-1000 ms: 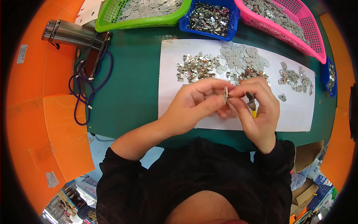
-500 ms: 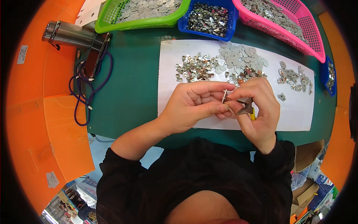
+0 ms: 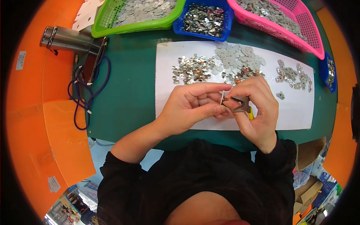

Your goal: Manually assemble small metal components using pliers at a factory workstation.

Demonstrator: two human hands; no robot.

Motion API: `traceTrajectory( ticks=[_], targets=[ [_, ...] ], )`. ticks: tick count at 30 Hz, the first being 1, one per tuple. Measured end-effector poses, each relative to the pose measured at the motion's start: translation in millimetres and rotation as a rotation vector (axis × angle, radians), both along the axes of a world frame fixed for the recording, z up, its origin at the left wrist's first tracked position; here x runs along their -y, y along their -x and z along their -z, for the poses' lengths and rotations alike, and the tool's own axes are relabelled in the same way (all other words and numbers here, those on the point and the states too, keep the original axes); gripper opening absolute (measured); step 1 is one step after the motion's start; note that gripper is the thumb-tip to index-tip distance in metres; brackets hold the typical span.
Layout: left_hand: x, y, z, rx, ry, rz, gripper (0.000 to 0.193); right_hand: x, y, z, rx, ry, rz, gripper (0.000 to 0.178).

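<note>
Between the thumb and fingers of my left hand [image 3: 187, 107] a thin pale grey plate [image 3: 222, 98] stands on edge. My right hand [image 3: 258, 108] holds pliers [image 3: 242, 105] with dark jaws and a yellow handle. Its fingertips also meet a small coppery metal piece [image 3: 225, 99] against the plate; part of that piece is hidden by the fingers. Beyond my hands, on a white sheet [image 3: 172, 116], lie a heap of small shiny metal clips [image 3: 193, 68], a pile of flat grey plates [image 3: 238, 56] and a mixed heap of clips [image 3: 243, 75]. Several joined pieces [image 3: 294, 77] lie to the right.
Along the far edge of the green table [image 3: 123, 93] stand a green basket [image 3: 138, 28], a blue bin [image 3: 204, 35] and a pink basket [image 3: 277, 37], all filled with metal parts. A small blue tray [image 3: 329, 73] sits far right. At left are a steel flask [image 3: 71, 39] and purple cord [image 3: 107, 75].
The pliers' jaws have swung left toward the plate and now show more openly. Both hands stay close together, fingers still meeting at the plate. The whole view has shifted slightly.
</note>
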State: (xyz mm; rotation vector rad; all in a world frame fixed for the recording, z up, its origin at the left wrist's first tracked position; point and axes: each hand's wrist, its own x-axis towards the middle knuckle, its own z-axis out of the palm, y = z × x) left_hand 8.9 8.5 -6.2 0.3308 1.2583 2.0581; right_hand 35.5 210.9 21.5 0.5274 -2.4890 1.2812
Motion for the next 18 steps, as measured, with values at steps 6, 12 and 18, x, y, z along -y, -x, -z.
traceTrajectory(
  ticks=[6, 12, 18],
  targets=[
    [6.8, 5.4, -6.9, -0.203, 0.200, -0.168, 0.040, -67.2, 7.8, -9.7, 0.045, -0.253, 0.397, 0.011],
    [8.1, 10.3, -5.6, -0.214, 0.268, -0.245, 0.033, -113.8, -7.0, 7.3, -0.011, -0.760, 0.505, 0.018],
    [11.2, 15.0, -3.9, -0.207, 0.235, -0.291, 0.031, -113.4, -3.5, 15.2, -0.094, -0.575, 0.599, 0.016]
  ],
)
